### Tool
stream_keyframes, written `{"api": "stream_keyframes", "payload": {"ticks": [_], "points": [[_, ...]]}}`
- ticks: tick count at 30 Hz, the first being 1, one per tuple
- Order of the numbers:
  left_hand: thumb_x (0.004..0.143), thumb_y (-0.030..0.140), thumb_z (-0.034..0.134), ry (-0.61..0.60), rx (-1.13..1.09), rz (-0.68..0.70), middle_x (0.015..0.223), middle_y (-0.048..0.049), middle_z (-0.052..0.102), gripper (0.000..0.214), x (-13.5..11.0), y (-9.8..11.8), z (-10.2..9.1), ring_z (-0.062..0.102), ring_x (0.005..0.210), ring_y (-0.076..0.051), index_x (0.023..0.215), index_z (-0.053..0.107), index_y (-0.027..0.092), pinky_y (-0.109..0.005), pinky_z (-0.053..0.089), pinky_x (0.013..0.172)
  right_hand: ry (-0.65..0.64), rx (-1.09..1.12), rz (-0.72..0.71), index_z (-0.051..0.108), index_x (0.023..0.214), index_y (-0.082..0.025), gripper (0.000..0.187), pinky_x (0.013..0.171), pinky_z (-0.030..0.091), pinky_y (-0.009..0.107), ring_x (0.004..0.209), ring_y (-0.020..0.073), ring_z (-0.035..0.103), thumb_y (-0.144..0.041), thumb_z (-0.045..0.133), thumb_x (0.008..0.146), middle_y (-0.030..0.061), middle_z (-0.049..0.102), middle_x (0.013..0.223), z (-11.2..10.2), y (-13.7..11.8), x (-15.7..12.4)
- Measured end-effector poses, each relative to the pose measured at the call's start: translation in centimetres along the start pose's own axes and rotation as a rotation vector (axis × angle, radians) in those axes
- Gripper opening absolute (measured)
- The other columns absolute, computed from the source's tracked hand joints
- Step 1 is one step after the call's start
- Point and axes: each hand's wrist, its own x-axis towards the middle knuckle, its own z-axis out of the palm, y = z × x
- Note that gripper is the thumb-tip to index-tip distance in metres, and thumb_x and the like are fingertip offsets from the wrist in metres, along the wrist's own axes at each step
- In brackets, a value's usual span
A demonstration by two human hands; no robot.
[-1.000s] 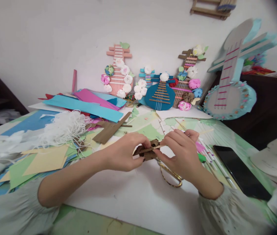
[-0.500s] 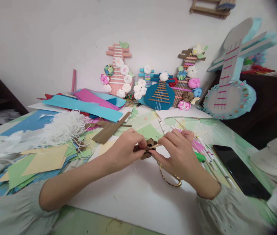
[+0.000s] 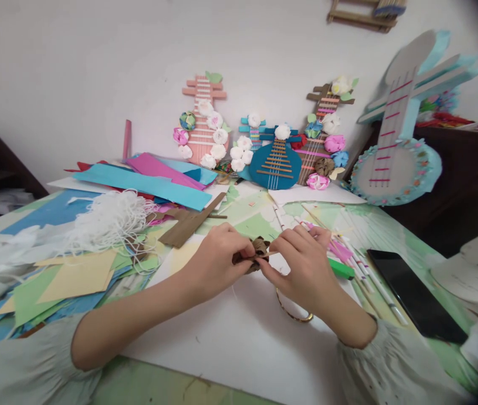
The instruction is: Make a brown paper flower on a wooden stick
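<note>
My left hand (image 3: 224, 259) pinches a crumpled brown paper flower (image 3: 260, 246) between thumb and fingers, above a white sheet (image 3: 239, 337). My right hand (image 3: 300, 261) is closed beside it, thumb and forefinger on a thin, light-coloured strip (image 3: 269, 255) that crosses the flower. Whether this strip is paper or a thin stick, I cannot tell. The fingertips of both hands nearly meet at the flower, and part of it is hidden by them. Below my right hand a gold-coloured loop (image 3: 300, 319) lies at the sheet, partly covered.
Coloured paper sheets (image 3: 146, 184), white string (image 3: 114, 216) and cut paper pieces (image 3: 76, 275) lie left. Brown paper strips (image 3: 190, 222) lie ahead. Decorated paper lutes (image 3: 276, 166) lean against the wall. Right are thin sticks (image 3: 391, 295), a green object (image 3: 342, 269) and a black phone (image 3: 411, 292).
My right hand has shifted slightly left, closer to my left hand, along with the thin strip. The lower part of the brown flower shows less now.
</note>
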Motion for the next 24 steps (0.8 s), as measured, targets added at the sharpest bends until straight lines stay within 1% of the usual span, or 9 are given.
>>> {"api": "stream_keyframes", "payload": {"ticks": [3, 6, 10, 14, 16, 21, 24], "points": [[0.077, 0.017, 0.060, 0.053, 0.021, 0.069, 0.065, -0.0001, 0.067, 0.012, -0.1, -0.2, 0.1, 0.056, 0.073, -0.017, 0.066, 0.065, 0.019, -0.031, 0.041, 0.072, -0.059, 0.004, 0.000, 0.056, 0.074, -0.017, 0.023, 0.073, 0.023, 0.035, 0.076, 0.0191, 0.049, -0.039, 0.058, 0.082, 0.0035, 0.058, 0.074, 0.0, 0.4, 0.0], [0.079, 0.018, 0.060, 0.095, 0.033, 0.131, 0.067, 0.0006, 0.069, 0.011, -0.1, -0.3, 0.2, 0.056, 0.071, -0.015, 0.072, 0.069, 0.020, -0.031, 0.042, 0.075, -0.090, 0.024, 0.001, 0.057, 0.078, -0.017, 0.019, 0.073, 0.024, 0.033, 0.072, 0.0169, 0.050, -0.034, 0.056, 0.085, 0.0024, 0.058, 0.073, -0.1, 0.8, 0.1], [0.078, 0.015, 0.060, 0.144, 0.019, 0.172, 0.067, 0.0010, 0.069, 0.012, -0.1, -0.5, 0.3, 0.056, 0.069, -0.015, 0.074, 0.071, 0.020, -0.031, 0.043, 0.073, -0.113, 0.033, 0.000, 0.057, 0.075, -0.016, 0.023, 0.072, 0.025, 0.032, 0.067, 0.0151, 0.051, -0.034, 0.051, 0.088, 0.0017, 0.057, 0.068, -0.3, 1.1, 0.2], [0.078, 0.014, 0.061, 0.137, -0.017, 0.192, 0.069, 0.0010, 0.071, 0.012, -0.1, -0.7, 0.3, 0.057, 0.066, -0.013, 0.077, 0.071, 0.020, -0.031, 0.044, 0.075, -0.196, 0.026, 0.015, 0.059, 0.076, -0.017, 0.024, 0.068, 0.025, 0.029, 0.063, 0.0137, 0.049, -0.035, 0.048, 0.089, 0.0012, 0.055, 0.065, -0.5, 1.1, 0.2], [0.077, 0.013, 0.061, 0.115, -0.030, 0.165, 0.068, 0.0011, 0.071, 0.013, -0.1, -0.6, 0.3, 0.058, 0.067, -0.014, 0.075, 0.071, 0.020, -0.031, 0.044, 0.074, -0.251, 0.031, 0.024, 0.059, 0.076, -0.018, 0.024, 0.066, 0.025, 0.028, 0.061, 0.0133, 0.048, -0.035, 0.047, 0.089, 0.0005, 0.054, 0.064, -0.6, 1.0, 0.2], [0.071, 0.011, 0.063, 0.068, -0.092, 0.022, 0.070, 0.0004, 0.071, 0.011, 0.0, -0.3, 0.0, 0.059, 0.072, -0.015, 0.071, 0.070, 0.020, -0.027, 0.045, 0.066, -0.344, 0.042, 0.059, 0.057, 0.073, -0.018, 0.025, 0.061, 0.022, 0.027, 0.059, 0.0123, 0.047, -0.033, 0.046, 0.089, 0.0000, 0.056, 0.064, -1.1, 0.9, 0.5], [0.070, 0.011, 0.062, 0.013, -0.136, -0.034, 0.072, 0.0002, 0.070, 0.010, 0.0, -0.1, -0.2, 0.059, 0.072, -0.015, 0.070, 0.069, 0.019, -0.026, 0.045, 0.065, -0.401, 0.036, 0.073, 0.055, 0.071, -0.018, 0.028, 0.057, 0.018, 0.027, 0.058, 0.0121, 0.047, -0.033, 0.041, 0.091, 0.0000, 0.057, 0.063, -1.2, 0.9, 0.5]]}}
